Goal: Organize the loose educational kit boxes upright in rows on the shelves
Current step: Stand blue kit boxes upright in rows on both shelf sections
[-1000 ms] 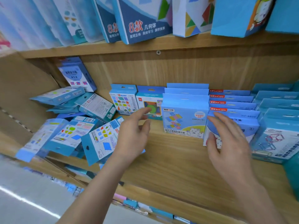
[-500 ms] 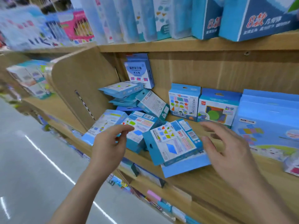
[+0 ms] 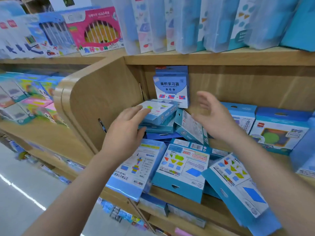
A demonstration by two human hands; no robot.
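Blue kit boxes (image 3: 180, 166) lie tumbled on the wooden shelf (image 3: 201, 208), at six o'clock of an upright box (image 3: 171, 87). My left hand (image 3: 126, 130) lays its fingers across the top box (image 3: 160, 111) of a small stack, thumb at its side; a firm hold I cannot confirm. My right hand (image 3: 216, 116), at its three o'clock, hovers with fingers spread wide.
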